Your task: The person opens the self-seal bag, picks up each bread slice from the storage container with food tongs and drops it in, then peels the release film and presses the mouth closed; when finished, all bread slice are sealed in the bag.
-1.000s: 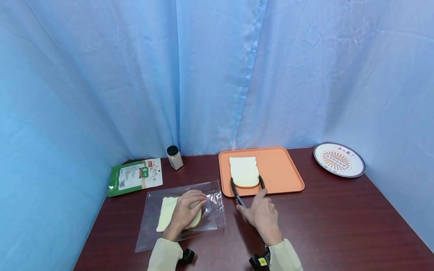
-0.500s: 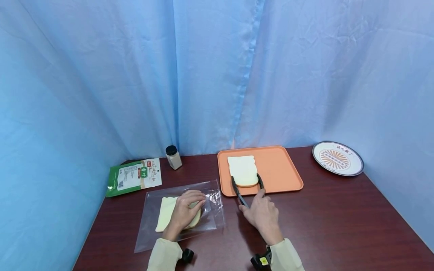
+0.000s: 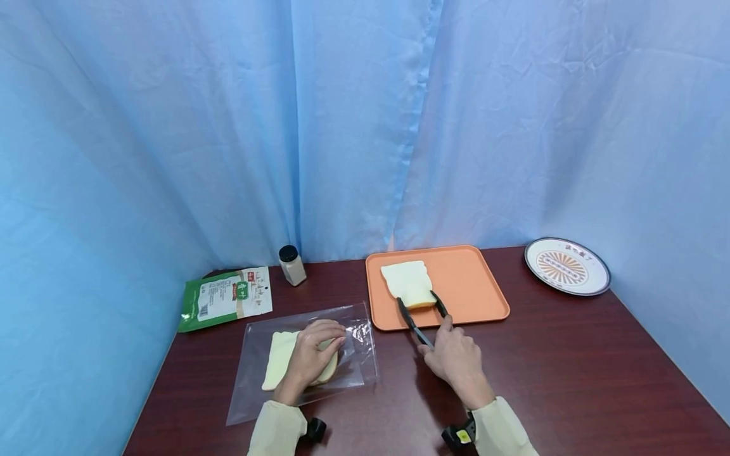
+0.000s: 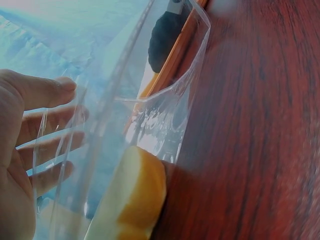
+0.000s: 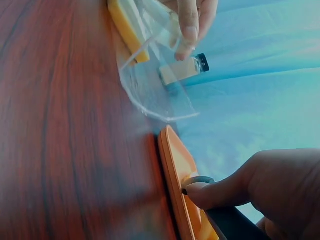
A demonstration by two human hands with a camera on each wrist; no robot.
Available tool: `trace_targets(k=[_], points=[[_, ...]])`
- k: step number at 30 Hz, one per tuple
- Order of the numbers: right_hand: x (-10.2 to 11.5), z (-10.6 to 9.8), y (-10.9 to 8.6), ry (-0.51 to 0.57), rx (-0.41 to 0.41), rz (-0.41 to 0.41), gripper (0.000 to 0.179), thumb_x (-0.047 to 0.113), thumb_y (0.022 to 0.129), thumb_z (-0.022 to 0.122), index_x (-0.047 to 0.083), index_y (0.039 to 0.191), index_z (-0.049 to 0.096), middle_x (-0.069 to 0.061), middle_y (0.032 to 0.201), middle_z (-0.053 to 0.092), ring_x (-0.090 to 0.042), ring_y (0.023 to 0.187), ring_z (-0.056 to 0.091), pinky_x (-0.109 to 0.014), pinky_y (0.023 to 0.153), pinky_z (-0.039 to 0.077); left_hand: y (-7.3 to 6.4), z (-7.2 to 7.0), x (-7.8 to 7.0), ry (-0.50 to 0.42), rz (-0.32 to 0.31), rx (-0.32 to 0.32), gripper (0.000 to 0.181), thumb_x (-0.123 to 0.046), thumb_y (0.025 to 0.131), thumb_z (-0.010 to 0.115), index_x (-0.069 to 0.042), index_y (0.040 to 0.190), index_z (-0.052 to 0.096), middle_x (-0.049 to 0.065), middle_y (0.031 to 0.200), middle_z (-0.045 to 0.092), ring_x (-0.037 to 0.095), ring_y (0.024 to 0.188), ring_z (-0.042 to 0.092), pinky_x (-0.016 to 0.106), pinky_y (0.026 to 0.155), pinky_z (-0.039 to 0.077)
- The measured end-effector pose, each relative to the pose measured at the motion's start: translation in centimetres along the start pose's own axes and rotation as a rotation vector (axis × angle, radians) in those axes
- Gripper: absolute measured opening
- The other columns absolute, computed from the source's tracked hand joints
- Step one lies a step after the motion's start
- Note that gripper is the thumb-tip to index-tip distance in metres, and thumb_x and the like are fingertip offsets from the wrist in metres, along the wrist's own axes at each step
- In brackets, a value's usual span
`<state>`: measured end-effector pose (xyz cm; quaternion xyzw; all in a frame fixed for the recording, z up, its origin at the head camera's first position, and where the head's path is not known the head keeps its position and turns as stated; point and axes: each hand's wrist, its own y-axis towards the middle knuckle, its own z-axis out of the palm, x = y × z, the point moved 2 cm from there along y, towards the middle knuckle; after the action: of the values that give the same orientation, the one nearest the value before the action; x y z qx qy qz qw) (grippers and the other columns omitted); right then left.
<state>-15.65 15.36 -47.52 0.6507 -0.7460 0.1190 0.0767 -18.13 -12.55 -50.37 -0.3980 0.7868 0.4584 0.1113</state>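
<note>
In the head view, my left hand [image 3: 310, 354] holds up the upper film of a clear plastic bag [image 3: 362, 358], so its mouth gapes on the right. A bread slice [image 3: 279, 361] lies in the bag, partly behind that hand; its brown crust shows in the left wrist view. My right hand [image 3: 459, 367] grips black-tipped tongs [image 3: 409, 320]. The tongs' tips stand on either side of the near end of another bread slice [image 3: 407, 282], which sits askew over the orange tray [image 3: 473, 288], its near crust raised into view.
A green and white packet [image 3: 228, 297] lies at the back left, with a black-capped jar [image 3: 293, 266] beside it. At the back right sits a patterned white plate [image 3: 567, 266]. Blue curtains [image 3: 353, 126] enclose the dark wooden table [image 3: 570, 380].
My right hand and the tongs have shifted right. Between the tips, the slice's near end has moved right and slightly away, turning the slice. The left hand and bag have stayed put.
</note>
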Motion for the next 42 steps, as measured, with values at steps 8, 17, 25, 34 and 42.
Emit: trace_targets(k=[8,17,25,34,42], points=[[-1.5,0.0,0.4,-0.008,-0.027,-0.046,0.078,0.037,0.091,0.070,-0.014,0.141,0.039,-0.033,0.101,0.064,-0.041,0.072,0.064,-0.053,0.062,0.056,0.1,0.0,0.1,-0.020,0.021,-0.009,0.010,0.001,0.077,0.081,-0.003,0.086,0.079,0.010,0.092,0.078,0.026,0.093,0.073,0.043,0.084,0.060],[-4.9,-0.5,0.9,-0.010,-0.051,-0.113,0.073,0.036,0.094,0.067,-0.008,0.146,0.040,-0.030,0.103,0.065,-0.041,0.076,0.065,-0.054,0.064,0.055,0.2,-0.2,0.0,-0.015,0.002,0.007,0.008,-0.004,0.080,0.081,-0.004,0.088,0.080,0.008,0.093,0.079,0.024,0.094,0.073,0.042,0.086,0.060],[-8.9,-1.9,1.4,0.004,-0.087,-0.252,0.062,0.036,0.092,0.070,0.004,0.139,0.047,-0.015,0.087,0.064,-0.031,0.068,0.063,-0.046,0.056,0.051,0.1,-0.1,0.1,-0.008,0.011,0.002,0.009,-0.003,0.079,0.081,-0.004,0.088,0.080,0.008,0.092,0.079,0.024,0.093,0.073,0.042,0.085,0.061],[-12.3,-2.7,1.1,0.014,-0.086,-0.366,0.069,0.035,0.092,0.071,0.002,0.147,0.046,-0.026,0.115,0.066,-0.040,0.091,0.069,-0.056,0.074,0.056,0.0,-0.1,0.1,-0.003,-0.006,0.004,0.008,-0.003,0.079,0.081,-0.005,0.087,0.080,0.007,0.091,0.079,0.023,0.094,0.073,0.042,0.086,0.060],[-14.5,-3.1,0.6,0.010,-0.173,-0.537,0.066,0.032,0.089,0.075,0.006,0.144,0.051,-0.008,0.102,0.067,-0.014,0.078,0.062,-0.041,0.068,0.053,0.0,-0.1,0.1,-0.002,-0.043,0.013,0.007,-0.003,0.080,0.080,-0.004,0.087,0.080,0.009,0.091,0.079,0.024,0.095,0.073,0.044,0.088,0.060]])
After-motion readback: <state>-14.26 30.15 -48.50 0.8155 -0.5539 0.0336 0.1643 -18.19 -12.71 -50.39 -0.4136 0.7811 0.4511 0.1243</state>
